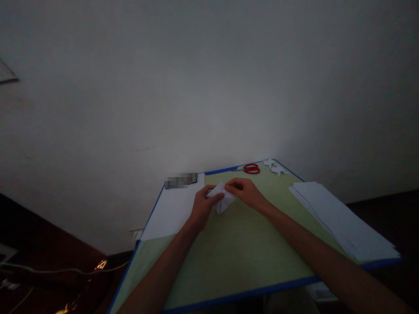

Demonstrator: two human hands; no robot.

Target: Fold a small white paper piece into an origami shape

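Observation:
A small piece of folded white paper (221, 205) is held between both hands above the middle of the table. My left hand (203, 204) grips its left side, with the thumb lying across the front. On the upper right edge, the fingers of my right hand (245, 191) are pinched. Creases run across the paper's face, and it comes to a point at the bottom. The fingertips behind the paper are partly hidden.
Red-handled scissors (251, 168) lie at the back edge, near small folded paper pieces (277, 168). A stack of white paper (340, 220) sits on the right of the green table (225, 261). At left, a blurred dark object (180, 180) rests by a white sheet (173, 213).

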